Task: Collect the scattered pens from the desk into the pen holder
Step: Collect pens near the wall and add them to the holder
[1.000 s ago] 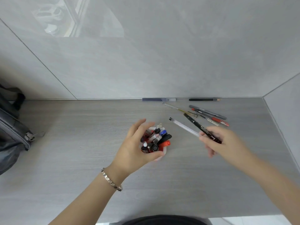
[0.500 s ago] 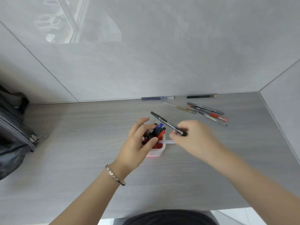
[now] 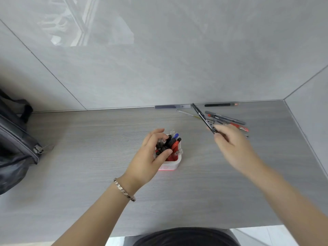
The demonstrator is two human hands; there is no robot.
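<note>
A small white and red pen holder [image 3: 170, 165] stands mid-desk, packed with several black, red and blue pens. My left hand [image 3: 148, 158] wraps its left side, thumb over the rim and fingers around the pens inside. To the right and a little farther back, my right hand [image 3: 232, 148] pinches a black pen [image 3: 203, 118] by its lower end, the pen slanting up toward the wall. Behind that hand several loose pens [image 3: 229, 119] lie on the desk, including a red one [image 3: 239, 127]. A clear pen [image 3: 186, 113] lies left of them.
A dark pen [image 3: 220, 104] and a bluish pen [image 3: 172, 106] lie along the wall at the back of the grey desk [image 3: 88, 139]. A dark backpack [image 3: 16, 144] sits at the left edge. The side wall closes the desk on the right.
My right hand has moved from beside the holder to the right and back, still holding the black pen. A clear pen now stands in the holder. The left hand keeps its hold.
</note>
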